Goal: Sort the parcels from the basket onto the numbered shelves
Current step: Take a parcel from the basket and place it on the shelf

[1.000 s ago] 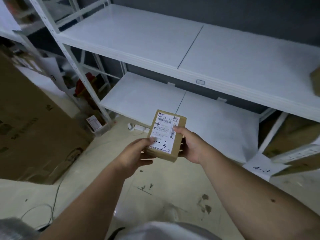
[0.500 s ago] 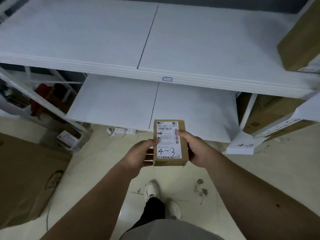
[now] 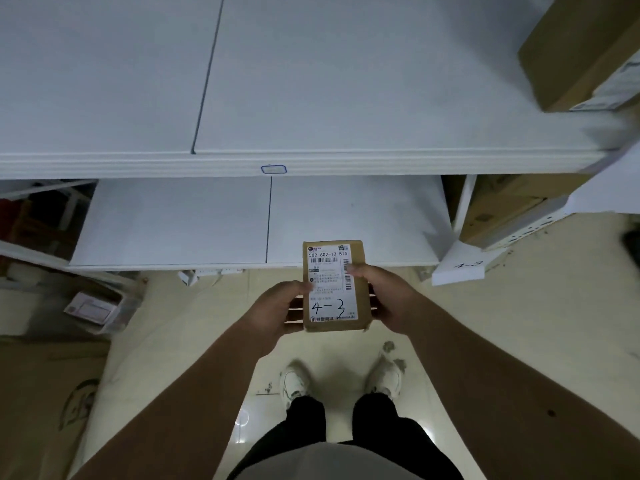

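White shelving fills the top of the frame: an upper shelf (image 3: 311, 98) and, below it, a lower shelf (image 3: 173, 223) over a pale floor (image 3: 173, 341). At centre, both hands hold a small brown parcel (image 3: 360, 258) above the lower shelf's front edge. Its label reads "4-3" in handwriting. The left hand (image 3: 273, 313) grips its left side, the right hand (image 3: 388, 299) its right, thumbs on the label. At right a paper tag (image 3: 460, 268) also reads 4-3. A cardboard box (image 3: 571, 53) sits upper right.

I'm seeing dim, cool lighting; floor (image 3: 221, 358) glaring near the shoes (image 3: 294, 382), edges smearing and bowing from wide-angle distortion.
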